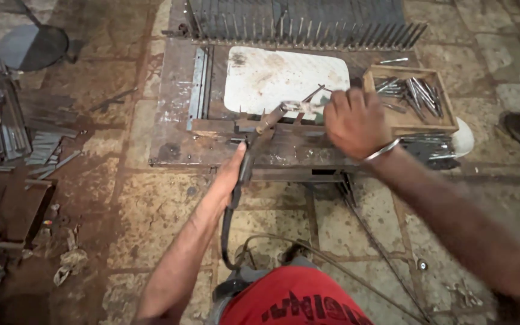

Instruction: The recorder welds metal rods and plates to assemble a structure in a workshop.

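Welding electrode holder [254,141] sits in the left hand [231,174], which is clenched around its handle at the near edge of the rusty metal counter [176,129]; its black cable [227,235] hangs to the stone floor [145,210]. The right hand [355,123], blurred, grips a small metal piece [302,107] at the holder's tip, in front of a white board [284,75]. Just right stands a wooden box [413,99] of metal rods [416,90].
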